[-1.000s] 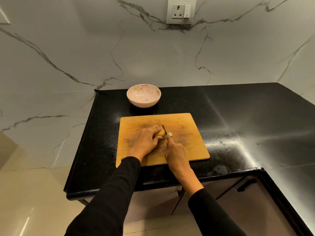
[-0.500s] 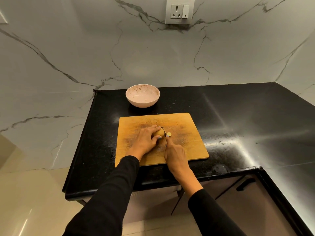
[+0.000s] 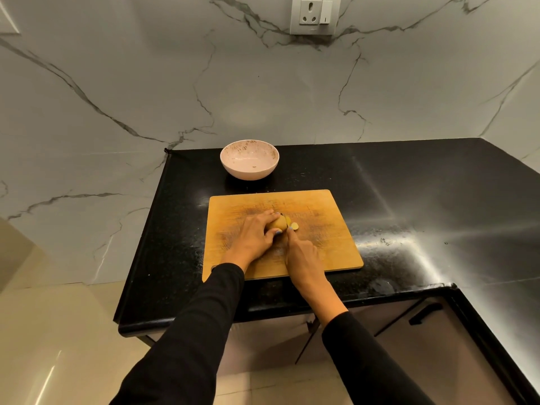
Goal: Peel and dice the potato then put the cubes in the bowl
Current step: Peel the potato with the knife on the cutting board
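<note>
One potato (image 3: 281,223) lies at frame centre on one board (image 3: 321,247), with two cut slices (image 3: 295,226) just right of it. Your left hand (image 3: 254,236) curls over the potato, hiding most of it. Your right hand (image 3: 304,255) grips one knife (image 3: 283,214); only its tip shows, the handle hidden. One bowl (image 3: 249,159) stands above the board, apart from it.
</note>
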